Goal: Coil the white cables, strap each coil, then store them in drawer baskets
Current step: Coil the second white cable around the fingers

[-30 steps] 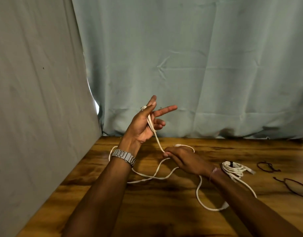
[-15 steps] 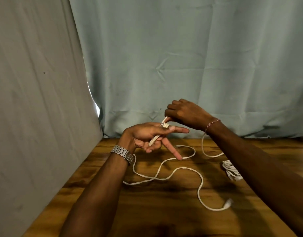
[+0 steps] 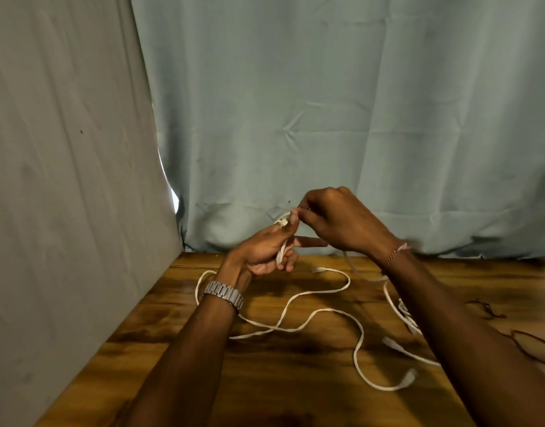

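Note:
A long white cable [image 3: 318, 314] snakes loosely over the wooden table [image 3: 295, 380], its plug end lying near the front right. My left hand [image 3: 265, 248] is raised above the table's far edge and grips the cable, which is looped round its fingers. My right hand [image 3: 335, 220] is just above and to the right of it and pinches the same cable at the left fingertips. A second white cable, a coil [image 3: 408, 317], lies on the table partly hidden behind my right forearm.
Thin dark straps [image 3: 532, 345] lie on the table at the right edge. A grey-green curtain [image 3: 342, 118] hangs behind the table and a grey cloth wall [image 3: 64, 180] closes off the left side.
My right hand rose from the table with the cable up to my left hand, and stays there pinching it. My left hand tipped forward, then curled its fingers around the wrapped cable.

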`<state>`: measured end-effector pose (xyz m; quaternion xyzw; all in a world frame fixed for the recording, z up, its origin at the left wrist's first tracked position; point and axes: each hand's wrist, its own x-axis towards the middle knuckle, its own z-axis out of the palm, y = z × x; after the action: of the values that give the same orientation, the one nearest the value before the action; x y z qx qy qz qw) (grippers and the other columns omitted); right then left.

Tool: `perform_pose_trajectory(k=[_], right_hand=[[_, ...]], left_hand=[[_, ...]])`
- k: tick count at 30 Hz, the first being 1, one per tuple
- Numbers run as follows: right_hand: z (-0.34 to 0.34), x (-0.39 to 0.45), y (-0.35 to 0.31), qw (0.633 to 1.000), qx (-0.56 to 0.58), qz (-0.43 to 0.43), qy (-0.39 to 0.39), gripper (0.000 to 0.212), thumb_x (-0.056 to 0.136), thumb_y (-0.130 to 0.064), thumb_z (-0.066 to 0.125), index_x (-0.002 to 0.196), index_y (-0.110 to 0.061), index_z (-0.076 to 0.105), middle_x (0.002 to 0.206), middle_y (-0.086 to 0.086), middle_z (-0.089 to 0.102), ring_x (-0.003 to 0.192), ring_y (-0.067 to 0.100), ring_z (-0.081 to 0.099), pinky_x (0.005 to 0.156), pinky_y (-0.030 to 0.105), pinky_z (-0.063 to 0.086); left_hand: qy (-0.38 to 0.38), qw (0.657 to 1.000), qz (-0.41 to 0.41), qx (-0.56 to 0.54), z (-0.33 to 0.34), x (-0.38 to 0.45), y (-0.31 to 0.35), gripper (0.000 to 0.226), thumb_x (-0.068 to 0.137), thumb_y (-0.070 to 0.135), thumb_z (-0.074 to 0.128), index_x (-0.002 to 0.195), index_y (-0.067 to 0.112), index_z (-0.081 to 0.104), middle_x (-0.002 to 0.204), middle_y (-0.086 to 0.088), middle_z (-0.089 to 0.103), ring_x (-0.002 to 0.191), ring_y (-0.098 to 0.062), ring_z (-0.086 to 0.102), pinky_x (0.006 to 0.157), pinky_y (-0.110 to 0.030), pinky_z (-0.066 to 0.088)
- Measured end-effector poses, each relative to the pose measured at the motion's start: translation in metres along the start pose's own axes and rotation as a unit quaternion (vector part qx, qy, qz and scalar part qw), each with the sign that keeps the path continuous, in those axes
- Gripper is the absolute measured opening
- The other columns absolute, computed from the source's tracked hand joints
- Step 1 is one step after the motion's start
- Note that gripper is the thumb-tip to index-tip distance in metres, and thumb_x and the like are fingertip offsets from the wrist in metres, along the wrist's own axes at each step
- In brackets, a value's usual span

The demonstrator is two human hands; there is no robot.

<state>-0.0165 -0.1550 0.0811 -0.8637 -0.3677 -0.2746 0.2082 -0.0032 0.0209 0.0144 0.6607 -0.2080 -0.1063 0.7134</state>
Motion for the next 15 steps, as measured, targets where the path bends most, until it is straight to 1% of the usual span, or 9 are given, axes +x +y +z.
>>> perform_pose_trajectory(k=[2, 4, 5, 7, 9, 10, 12, 13, 15], right_hand=[[0.003, -0.015, -0.007, 0.994, 0.078, 0.071, -0.003, 0.031, 0.100, -0.032, 0.056, 0.087, -0.010, 0.073, 0.074, 0.001, 0.069, 0.063, 0.010, 0.061, 0.057, 0.028, 0.045], [0.013, -0.032, -0.014, 0.970, 0.196, 0.138, -0.035, 0.035, 0.103, -0.033, 0.053, 0.086, -0.008, 0.070, 0.065, 0.001, 0.065, 0.054, 0.013, 0.057, 0.053, 0.030, 0.046], [0.021, -0.040, -0.018, 0.945, 0.277, 0.167, -0.051, 0.036, 0.104, -0.033, 0.050, 0.089, -0.007, 0.069, 0.061, -0.001, 0.061, 0.051, 0.014, 0.055, 0.049, 0.030, 0.045], [0.037, -0.052, -0.022, 0.895, 0.393, 0.205, -0.051, 0.038, 0.106, -0.034, 0.045, 0.095, -0.006, 0.067, 0.057, -0.006, 0.053, 0.049, 0.012, 0.048, 0.042, 0.024, 0.041], [0.051, -0.061, -0.023, 0.879, 0.423, 0.217, -0.045, 0.036, 0.107, -0.033, 0.044, 0.095, -0.007, 0.066, 0.056, -0.007, 0.049, 0.048, 0.007, 0.045, 0.042, 0.021, 0.038], [0.056, -0.064, -0.024, 0.880, 0.423, 0.214, -0.044, 0.035, 0.106, -0.033, 0.044, 0.095, -0.009, 0.066, 0.056, -0.007, 0.049, 0.048, 0.006, 0.045, 0.043, 0.020, 0.039], [0.067, -0.069, -0.024, 0.888, 0.414, 0.196, -0.042, 0.033, 0.106, -0.032, 0.045, 0.094, -0.009, 0.065, 0.058, -0.004, 0.052, 0.050, 0.010, 0.051, 0.046, 0.022, 0.043], [0.071, -0.071, -0.024, 0.897, 0.402, 0.181, -0.044, 0.033, 0.107, -0.032, 0.044, 0.094, -0.009, 0.064, 0.058, -0.003, 0.056, 0.051, 0.013, 0.055, 0.049, 0.024, 0.046], [0.081, -0.073, -0.021, 0.929, 0.339, 0.137, -0.054, 0.033, 0.108, -0.031, 0.040, 0.095, -0.012, 0.064, 0.060, -0.001, 0.061, 0.055, 0.013, 0.061, 0.057, 0.024, 0.050]], left_hand=[[0.030, 0.998, 0.014, -0.059, 0.005, -0.001, 0.002, 0.099, 0.065, 0.069, 0.073, 0.147, 0.031, 0.032, 0.114, -0.020, 0.068, 0.043, -0.014, 0.062, 0.036, -0.019, 0.045], [0.058, 0.990, 0.029, -0.124, 0.006, -0.001, 0.003, 0.094, 0.070, 0.062, 0.062, 0.151, 0.031, 0.026, 0.093, -0.009, 0.074, 0.046, -0.013, 0.065, 0.037, -0.019, 0.047], [0.065, 0.986, 0.031, -0.150, 0.005, 0.000, 0.003, 0.090, 0.073, 0.059, 0.060, 0.151, 0.031, 0.026, 0.095, -0.011, 0.073, 0.052, -0.013, 0.066, 0.041, -0.021, 0.051], [0.053, 0.980, 0.046, -0.188, 0.002, 0.005, 0.002, 0.095, 0.067, 0.062, 0.075, 0.145, 0.033, 0.031, 0.125, -0.021, 0.063, 0.076, -0.022, 0.072, 0.053, -0.028, 0.058], [0.025, 0.977, 0.042, -0.207, 0.003, 0.007, 0.004, 0.113, 0.066, 0.070, 0.072, 0.155, 0.034, 0.013, 0.143, -0.022, 0.051, 0.108, -0.037, 0.068, 0.060, -0.035, 0.058], [0.027, 0.975, 0.040, -0.216, 0.006, 0.007, 0.005, 0.105, 0.074, 0.071, 0.061, 0.157, 0.037, 0.005, 0.148, -0.021, 0.047, 0.119, -0.042, 0.061, 0.059, -0.035, 0.059], [0.056, 0.974, 0.044, -0.213, 0.008, 0.008, 0.008, 0.070, 0.092, 0.062, 0.037, 0.153, 0.033, 0.018, 0.149, -0.020, 0.046, 0.127, -0.044, 0.054, 0.060, -0.034, 0.061], [0.067, 0.978, 0.046, -0.194, 0.009, 0.007, 0.012, 0.054, 0.099, 0.056, 0.029, 0.144, 0.025, 0.029, 0.145, -0.019, 0.050, 0.123, -0.042, 0.058, 0.062, -0.031, 0.062], [0.081, 0.981, 0.049, -0.172, 0.010, 0.005, 0.016, 0.037, 0.106, 0.047, 0.026, 0.129, 0.026, 0.045, 0.137, -0.021, 0.058, 0.093, -0.029, 0.074, 0.058, -0.025, 0.060]])
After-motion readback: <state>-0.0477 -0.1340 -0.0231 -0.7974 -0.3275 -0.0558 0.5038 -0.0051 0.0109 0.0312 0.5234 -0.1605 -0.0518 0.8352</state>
